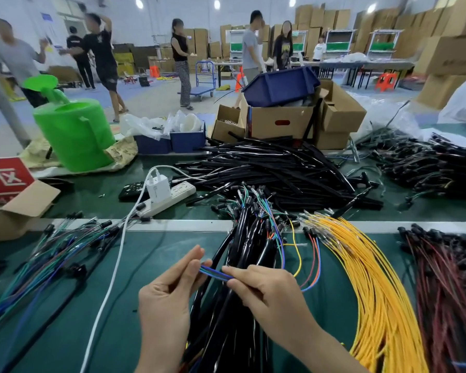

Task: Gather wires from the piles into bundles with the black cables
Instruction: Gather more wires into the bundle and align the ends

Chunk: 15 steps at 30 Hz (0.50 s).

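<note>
Both grips, left hand (167,297) and right hand (264,292), pinched a few blue-green wires (215,274) above the black cables (242,254) on the counter (145,254); gathered, they next needed laying alongside, I judged.

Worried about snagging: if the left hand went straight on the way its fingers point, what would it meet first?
The left hand, pinching the coloured wires, would probably meet the black cables first; depth is unclear.

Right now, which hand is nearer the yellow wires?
Right. The right hand is just left of the yellow wires; the left hand sits farther left, past the black cables. Both pinch blue wires.
</note>
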Available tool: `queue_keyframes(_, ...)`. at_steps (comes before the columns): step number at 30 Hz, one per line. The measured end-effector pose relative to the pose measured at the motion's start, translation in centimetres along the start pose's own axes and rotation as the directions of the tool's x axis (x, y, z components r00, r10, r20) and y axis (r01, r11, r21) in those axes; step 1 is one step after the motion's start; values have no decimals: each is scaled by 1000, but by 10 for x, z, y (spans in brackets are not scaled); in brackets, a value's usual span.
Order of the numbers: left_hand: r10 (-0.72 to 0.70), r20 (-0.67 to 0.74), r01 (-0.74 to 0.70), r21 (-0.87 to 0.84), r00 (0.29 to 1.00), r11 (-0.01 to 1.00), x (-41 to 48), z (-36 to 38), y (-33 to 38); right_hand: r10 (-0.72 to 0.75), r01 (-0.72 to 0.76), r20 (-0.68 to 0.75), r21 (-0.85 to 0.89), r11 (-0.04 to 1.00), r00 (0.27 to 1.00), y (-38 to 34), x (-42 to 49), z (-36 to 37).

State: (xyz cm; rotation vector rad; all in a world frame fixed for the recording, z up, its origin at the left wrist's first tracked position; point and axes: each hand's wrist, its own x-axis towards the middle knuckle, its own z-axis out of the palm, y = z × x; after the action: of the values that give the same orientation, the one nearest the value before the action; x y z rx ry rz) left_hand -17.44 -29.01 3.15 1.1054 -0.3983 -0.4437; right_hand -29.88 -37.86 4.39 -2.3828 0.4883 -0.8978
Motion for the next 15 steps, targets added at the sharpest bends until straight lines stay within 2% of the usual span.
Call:
queue_keyframes(3,8,31,-10,46,999,999,-5,0,0,-43,42,33,37,998,999,-3,2,-6)
queue_keyframes(7,-172,81,180,-103,982,978,-6,0,3,-75,70,37,142,987,996,-2,2,-11)
queue_keyframes(9,-208,85,217,-112,974,970,-6,1,6,-76,70,31,162,984,997,0,2,-12)
queue_keyframes(15,-214,130,200,117,968,973,-11,1,10,-104,102,24,66,993,994,-1,0,-4)
